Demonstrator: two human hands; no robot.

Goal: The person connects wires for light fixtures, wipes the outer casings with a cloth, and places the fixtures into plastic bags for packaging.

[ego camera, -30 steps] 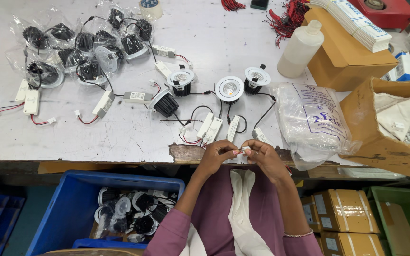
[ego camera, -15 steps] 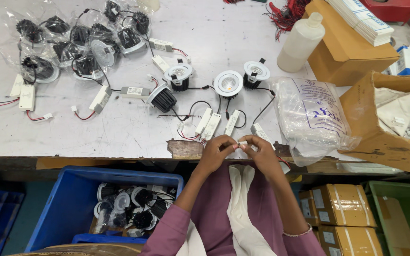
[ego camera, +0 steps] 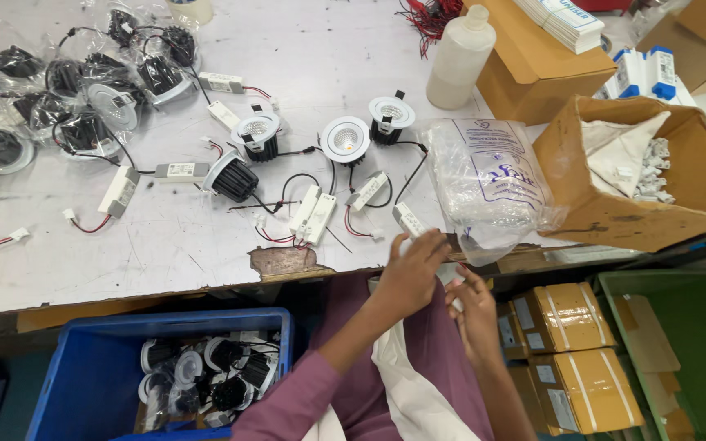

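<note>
- left hand (ego camera: 413, 273) reaches up to the near edge of the scuffed white desk (ego camera: 165, 245), fingers loosely curled and partly spread; its fingertips sit at the small white rectangular plastic driver box (ego camera: 408, 219), touching or just about to, and i cannot tell if it grips it.
- right hand (ego camera: 474, 309) hangs below the desk edge, over the lap, fingers half bent; whether it has hold of something small is not clear.
- that driver box lies at the desk's front edge, just left of the clear plastic bag of white parts (ego camera: 492, 184), with thin black wires running back to a round white recessed downlight (ego camera: 391, 114).
- judging by its look, the box is light, stiff and smooth; the wires are soft and could snag or pull at the lamp, so the box body's long sides seem the sound place to pinch, not the leads.
- more white driver boxes (ego camera: 314, 216) lie to its left; a blue plastic crate (ego camera: 83, 359) of lamps stands below.
</note>
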